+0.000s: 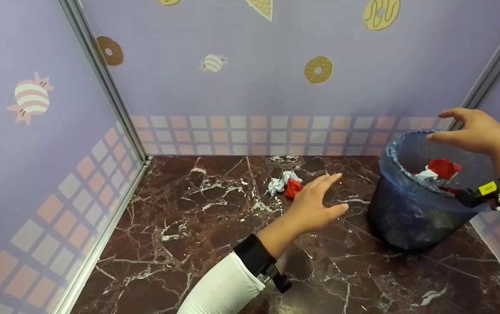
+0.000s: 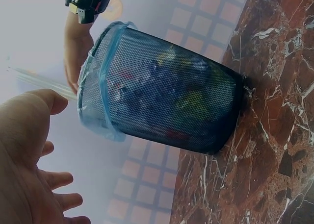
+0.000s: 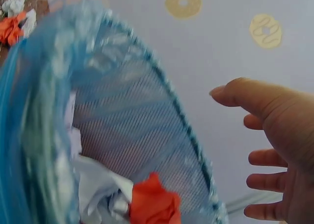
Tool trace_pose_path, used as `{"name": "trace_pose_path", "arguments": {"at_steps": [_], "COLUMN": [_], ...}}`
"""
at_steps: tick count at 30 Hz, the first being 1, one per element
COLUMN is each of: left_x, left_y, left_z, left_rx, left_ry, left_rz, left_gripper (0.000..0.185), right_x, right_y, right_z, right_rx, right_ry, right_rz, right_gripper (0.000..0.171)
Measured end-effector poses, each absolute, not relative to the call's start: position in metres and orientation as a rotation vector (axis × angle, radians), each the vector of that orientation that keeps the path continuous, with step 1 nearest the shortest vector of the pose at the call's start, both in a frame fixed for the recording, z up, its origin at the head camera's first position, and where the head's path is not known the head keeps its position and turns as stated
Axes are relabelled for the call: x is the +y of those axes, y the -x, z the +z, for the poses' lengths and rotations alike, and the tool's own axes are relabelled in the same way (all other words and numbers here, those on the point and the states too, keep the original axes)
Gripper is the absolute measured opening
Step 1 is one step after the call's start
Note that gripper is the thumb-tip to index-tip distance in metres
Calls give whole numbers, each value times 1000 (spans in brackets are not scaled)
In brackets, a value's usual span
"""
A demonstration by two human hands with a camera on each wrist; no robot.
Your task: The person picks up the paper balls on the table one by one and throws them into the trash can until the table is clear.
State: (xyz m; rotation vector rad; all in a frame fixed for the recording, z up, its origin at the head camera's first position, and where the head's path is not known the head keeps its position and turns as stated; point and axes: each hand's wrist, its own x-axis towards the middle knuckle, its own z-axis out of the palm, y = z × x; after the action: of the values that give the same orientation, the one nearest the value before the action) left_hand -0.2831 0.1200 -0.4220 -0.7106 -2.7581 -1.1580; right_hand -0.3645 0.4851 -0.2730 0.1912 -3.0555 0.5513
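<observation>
My left hand (image 1: 315, 203) hovers over the floor with fingers spread and nothing in them. Just beyond it lie a red crumpled paper ball (image 1: 294, 188) and two white crumpled paper balls (image 1: 275, 186), close together. On the right stands a dark mesh wastebasket (image 1: 406, 222) lined with a blue plastic bag (image 2: 105, 87). My right hand (image 1: 478, 131) is raised above the basket's rim, its fingers apart and holding nothing. Inside the basket, red paper (image 3: 154, 202) and white paper (image 3: 100, 187) show on top of other rubbish, seen through the mesh in the left wrist view.
Brown-red marbled floor (image 1: 180, 266) runs up to lilac walls (image 1: 250, 87) printed with sweets and doughnuts at the back and sides. A pale metal strip (image 1: 97, 253) edges the left wall. Each wrist wears a black strap, with a small camera (image 1: 281, 281) on the left one.
</observation>
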Motion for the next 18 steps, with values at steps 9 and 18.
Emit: {"name": "trace_pose_path", "arguments": {"at_steps": [9,18], "left_x": [83,15], "left_y": [292,295], "left_z": [-425,-444], "left_rx": [-2709,-2675], "left_ry": [622,423], "left_rz": [-1236,-1353], "left_gripper": [73,71], "right_x": [422,341], "right_y": [374,399], "right_z": [-245,-264], "right_rx": [-2993,-2947], "right_ry": [-404,-579], "right_rz": [625,591], "right_gripper": [85,85]}}
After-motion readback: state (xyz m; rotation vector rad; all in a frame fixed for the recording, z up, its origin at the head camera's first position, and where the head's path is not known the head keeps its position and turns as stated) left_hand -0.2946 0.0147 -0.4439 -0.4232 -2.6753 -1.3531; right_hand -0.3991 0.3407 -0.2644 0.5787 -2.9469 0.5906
